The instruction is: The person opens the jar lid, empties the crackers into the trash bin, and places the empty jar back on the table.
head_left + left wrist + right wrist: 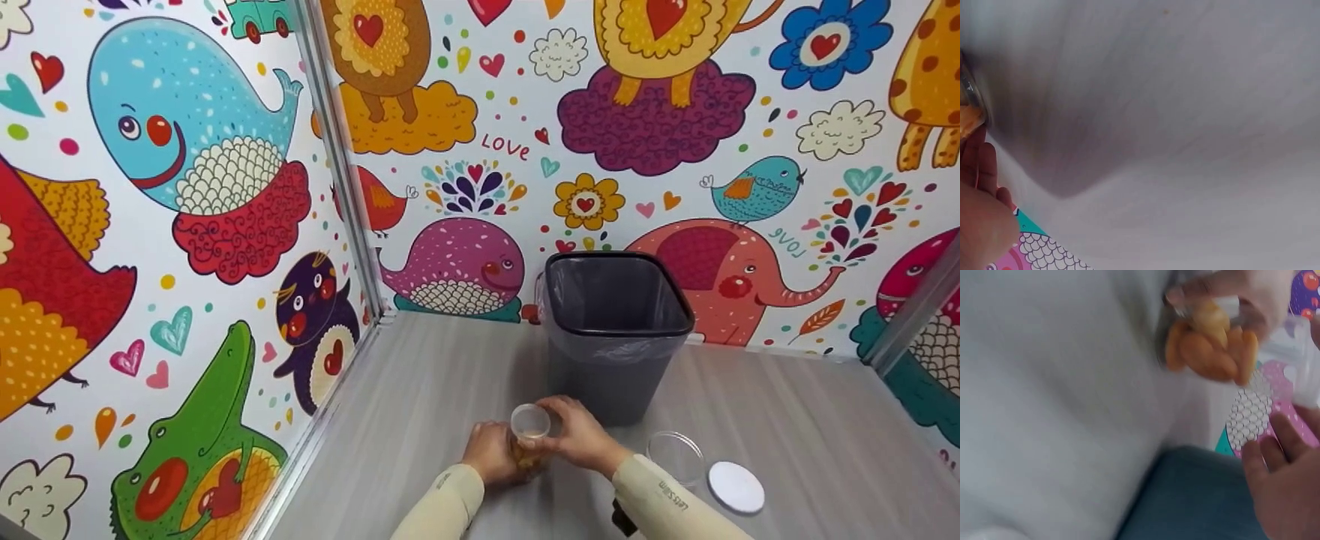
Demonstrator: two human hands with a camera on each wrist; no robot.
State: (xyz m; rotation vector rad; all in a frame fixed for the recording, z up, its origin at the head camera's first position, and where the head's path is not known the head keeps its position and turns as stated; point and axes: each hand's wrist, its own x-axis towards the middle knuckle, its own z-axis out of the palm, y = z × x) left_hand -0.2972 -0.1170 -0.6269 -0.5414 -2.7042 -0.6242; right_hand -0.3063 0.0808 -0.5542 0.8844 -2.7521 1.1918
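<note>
My left hand grips a clear jar of orange-brown snack pieces low over the grey table. Only a sliver of that jar enters the left wrist view, next to the fingers. In my right hand is a small clear plastic cup, held between thumb and fingers just above the jar. The right wrist view has this cup at its right edge, close beside the jar. Both hands partly cover the jar in the head view. Whether the cup contains anything is hard to make out.
Just beyond my right hand stands a grey bin with a plastic liner over its rim. A clear round container and a white round lid lie to the right of the right forearm. Cartoon-printed walls border the table.
</note>
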